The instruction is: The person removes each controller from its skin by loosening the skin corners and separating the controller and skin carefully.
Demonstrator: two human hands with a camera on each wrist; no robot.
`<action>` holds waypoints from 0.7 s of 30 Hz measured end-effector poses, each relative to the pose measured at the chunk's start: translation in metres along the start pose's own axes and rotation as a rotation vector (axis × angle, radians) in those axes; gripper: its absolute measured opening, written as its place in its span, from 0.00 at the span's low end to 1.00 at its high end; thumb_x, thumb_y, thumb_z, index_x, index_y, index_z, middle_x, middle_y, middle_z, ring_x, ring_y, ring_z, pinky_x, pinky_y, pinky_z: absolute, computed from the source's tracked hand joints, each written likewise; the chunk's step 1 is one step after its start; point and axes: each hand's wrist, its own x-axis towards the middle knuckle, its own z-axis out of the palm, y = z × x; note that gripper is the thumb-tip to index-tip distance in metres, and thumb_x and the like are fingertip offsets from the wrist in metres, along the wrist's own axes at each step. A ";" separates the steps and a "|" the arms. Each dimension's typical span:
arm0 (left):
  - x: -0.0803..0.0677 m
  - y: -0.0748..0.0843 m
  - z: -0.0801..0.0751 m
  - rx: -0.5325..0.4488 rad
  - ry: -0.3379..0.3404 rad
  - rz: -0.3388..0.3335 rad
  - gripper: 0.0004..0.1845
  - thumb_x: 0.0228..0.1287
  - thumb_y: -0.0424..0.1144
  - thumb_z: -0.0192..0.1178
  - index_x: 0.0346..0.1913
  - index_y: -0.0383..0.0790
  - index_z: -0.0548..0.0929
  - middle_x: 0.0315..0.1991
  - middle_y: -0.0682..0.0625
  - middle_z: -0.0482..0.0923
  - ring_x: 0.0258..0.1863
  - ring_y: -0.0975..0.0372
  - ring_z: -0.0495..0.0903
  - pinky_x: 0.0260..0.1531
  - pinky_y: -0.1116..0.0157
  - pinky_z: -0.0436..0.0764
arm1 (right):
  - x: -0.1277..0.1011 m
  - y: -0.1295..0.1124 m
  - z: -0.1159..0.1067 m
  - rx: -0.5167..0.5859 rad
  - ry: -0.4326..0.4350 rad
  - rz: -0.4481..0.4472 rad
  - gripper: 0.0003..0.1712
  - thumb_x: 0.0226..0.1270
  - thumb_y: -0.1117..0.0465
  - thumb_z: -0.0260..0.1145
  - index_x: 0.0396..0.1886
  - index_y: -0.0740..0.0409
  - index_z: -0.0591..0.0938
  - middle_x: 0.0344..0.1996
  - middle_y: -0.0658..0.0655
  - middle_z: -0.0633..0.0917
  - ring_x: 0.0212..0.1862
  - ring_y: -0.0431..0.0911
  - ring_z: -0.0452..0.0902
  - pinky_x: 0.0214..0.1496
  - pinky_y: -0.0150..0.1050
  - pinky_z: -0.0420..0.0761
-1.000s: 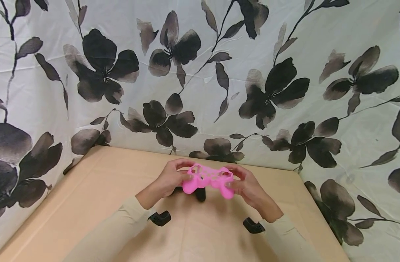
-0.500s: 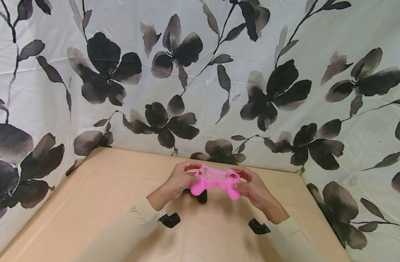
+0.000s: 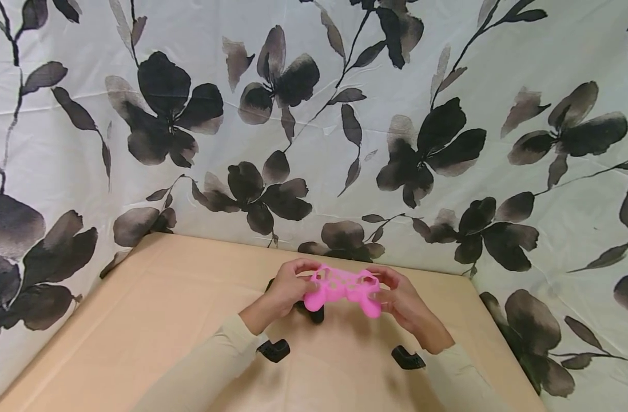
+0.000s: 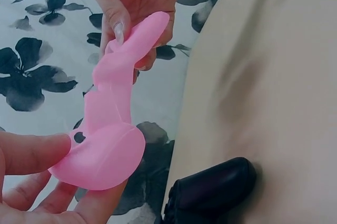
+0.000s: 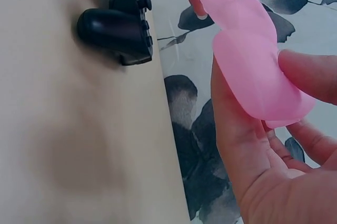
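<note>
We hold the pink silicone controller cover [image 3: 343, 289] above the bench [image 3: 139, 320], left hand [image 3: 285, 289] and right hand [image 3: 401, 300] each pinching one grip; the black gamepad [image 3: 314, 312] lies just beneath, so next we likely lower and stretch it on

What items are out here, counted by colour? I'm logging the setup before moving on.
Pink: 1, the soft pink silicone controller cover, held at either end by the left hand and the right hand.
Black: 1, the black plastic game controller lying on the tan table beneath it.
Total: 2
</note>
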 end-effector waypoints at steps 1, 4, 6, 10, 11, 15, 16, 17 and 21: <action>0.000 -0.001 0.000 0.000 0.002 0.005 0.24 0.61 0.20 0.64 0.61 0.34 0.82 0.65 0.38 0.78 0.59 0.49 0.85 0.49 0.53 0.90 | 0.001 0.001 -0.001 -0.003 -0.004 -0.002 0.36 0.64 0.76 0.65 0.73 0.64 0.70 0.54 0.52 0.76 0.53 0.47 0.75 0.46 0.44 0.91; 0.000 -0.002 0.003 0.008 0.003 0.018 0.24 0.61 0.20 0.64 0.61 0.34 0.82 0.66 0.37 0.77 0.59 0.49 0.85 0.49 0.53 0.89 | 0.003 0.005 -0.004 0.003 -0.003 0.003 0.35 0.64 0.76 0.64 0.73 0.64 0.71 0.54 0.52 0.76 0.52 0.46 0.76 0.46 0.42 0.90; 0.001 -0.004 0.005 0.016 0.000 0.027 0.24 0.60 0.21 0.64 0.61 0.33 0.82 0.66 0.37 0.77 0.58 0.49 0.85 0.48 0.55 0.89 | 0.003 0.007 -0.006 0.004 0.003 0.010 0.35 0.65 0.76 0.64 0.72 0.63 0.71 0.53 0.51 0.76 0.51 0.45 0.77 0.45 0.41 0.90; 0.004 -0.008 0.012 0.028 0.006 0.042 0.24 0.59 0.21 0.64 0.60 0.33 0.82 0.66 0.37 0.78 0.57 0.50 0.85 0.46 0.58 0.89 | 0.004 0.009 -0.011 0.004 0.014 0.016 0.34 0.65 0.76 0.63 0.72 0.62 0.71 0.53 0.50 0.77 0.50 0.44 0.77 0.44 0.40 0.89; 0.005 -0.009 0.014 0.024 0.009 0.045 0.24 0.59 0.20 0.64 0.59 0.33 0.82 0.65 0.36 0.78 0.57 0.49 0.85 0.47 0.58 0.89 | 0.004 0.009 -0.012 0.003 0.019 0.016 0.34 0.65 0.76 0.63 0.72 0.62 0.71 0.52 0.50 0.77 0.50 0.44 0.77 0.44 0.40 0.89; 0.006 -0.012 0.020 0.021 0.021 0.053 0.23 0.59 0.21 0.65 0.59 0.33 0.83 0.65 0.36 0.77 0.59 0.46 0.84 0.51 0.55 0.89 | 0.005 0.010 -0.016 -0.001 0.043 0.024 0.35 0.64 0.77 0.63 0.72 0.62 0.72 0.51 0.48 0.78 0.50 0.45 0.76 0.44 0.40 0.88; 0.007 -0.013 0.022 0.020 0.026 0.052 0.23 0.59 0.21 0.65 0.59 0.33 0.83 0.65 0.36 0.77 0.60 0.45 0.84 0.52 0.54 0.88 | 0.005 0.011 -0.017 -0.002 0.050 0.027 0.35 0.64 0.77 0.63 0.72 0.62 0.72 0.51 0.48 0.78 0.50 0.45 0.76 0.43 0.40 0.88; 0.007 -0.013 0.024 0.022 0.030 0.055 0.23 0.59 0.21 0.65 0.58 0.33 0.83 0.65 0.36 0.77 0.61 0.45 0.83 0.53 0.54 0.88 | 0.005 0.011 -0.018 -0.005 0.052 0.029 0.35 0.64 0.77 0.63 0.72 0.62 0.72 0.51 0.48 0.78 0.51 0.45 0.76 0.43 0.40 0.88; 0.008 -0.015 0.031 0.028 0.037 0.056 0.22 0.61 0.22 0.66 0.58 0.34 0.83 0.65 0.37 0.77 0.61 0.44 0.83 0.55 0.53 0.87 | 0.006 0.013 -0.023 -0.013 0.063 0.038 0.36 0.63 0.78 0.62 0.72 0.63 0.71 0.51 0.48 0.79 0.50 0.44 0.77 0.41 0.38 0.87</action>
